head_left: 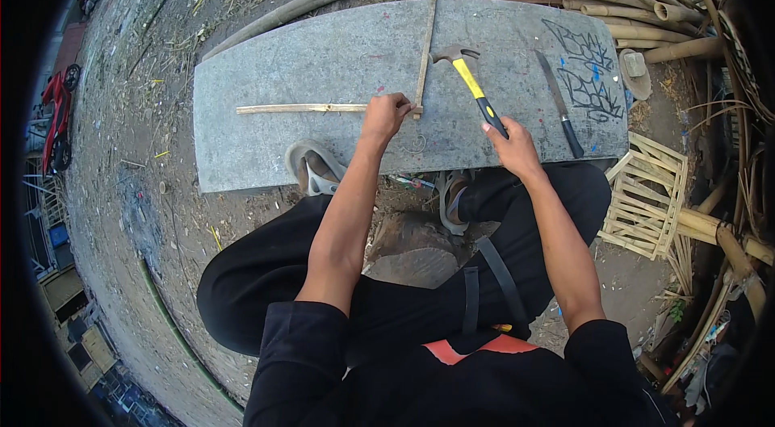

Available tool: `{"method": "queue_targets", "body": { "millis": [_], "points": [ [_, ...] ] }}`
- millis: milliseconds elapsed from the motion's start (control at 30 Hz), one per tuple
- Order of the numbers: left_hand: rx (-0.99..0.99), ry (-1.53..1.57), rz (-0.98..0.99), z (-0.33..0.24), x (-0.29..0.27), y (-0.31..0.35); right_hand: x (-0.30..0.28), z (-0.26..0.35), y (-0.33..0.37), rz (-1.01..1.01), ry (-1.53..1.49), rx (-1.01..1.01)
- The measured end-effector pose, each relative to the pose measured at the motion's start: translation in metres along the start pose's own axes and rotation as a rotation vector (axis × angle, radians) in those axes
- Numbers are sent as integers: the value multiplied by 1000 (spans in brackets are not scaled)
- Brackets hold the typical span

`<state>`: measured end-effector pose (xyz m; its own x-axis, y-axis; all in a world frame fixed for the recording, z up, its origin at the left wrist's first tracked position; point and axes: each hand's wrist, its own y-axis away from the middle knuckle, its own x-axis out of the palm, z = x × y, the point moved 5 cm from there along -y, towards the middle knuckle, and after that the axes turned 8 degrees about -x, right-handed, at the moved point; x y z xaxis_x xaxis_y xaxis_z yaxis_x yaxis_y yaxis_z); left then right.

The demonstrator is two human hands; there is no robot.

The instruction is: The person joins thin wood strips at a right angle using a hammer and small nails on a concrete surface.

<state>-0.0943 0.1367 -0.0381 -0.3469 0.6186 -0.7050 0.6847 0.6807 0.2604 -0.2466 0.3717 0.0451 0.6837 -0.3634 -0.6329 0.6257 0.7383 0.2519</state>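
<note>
Black shirt (468, 396), wooden strips (303, 108) at left fingers (401, 102), hammer (473, 85) in right fingers (514, 131)

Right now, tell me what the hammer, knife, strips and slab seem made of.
Hammer: dull metal head; smooth yellow and black handle, plastic or rubber by its even colour.
Knife: probably steel, given the thin grey blade; black handle, perhaps plastic.
Strips: likely split bamboo or wood, unpainted, by their tan colour.
Slab: concrete or stone, judging by its mottled matte grey.
</note>
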Motion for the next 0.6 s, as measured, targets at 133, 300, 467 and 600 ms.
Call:
{"method": "queue_targets", "body": {
  "millis": [133,300,467,600],
  "points": [
    [15,10,-6,3,3,14,10,1,-3,16,204,-84],
    [119,184,-92,5,11,17,24,-6,-12,18,344,-72],
    [120,196,-54,2,20,14,24,-11,-14,-11,386,-83],
    [202,230,-111,9,23,14,25,-4,-13,-3,380,-120]
  ]
}}
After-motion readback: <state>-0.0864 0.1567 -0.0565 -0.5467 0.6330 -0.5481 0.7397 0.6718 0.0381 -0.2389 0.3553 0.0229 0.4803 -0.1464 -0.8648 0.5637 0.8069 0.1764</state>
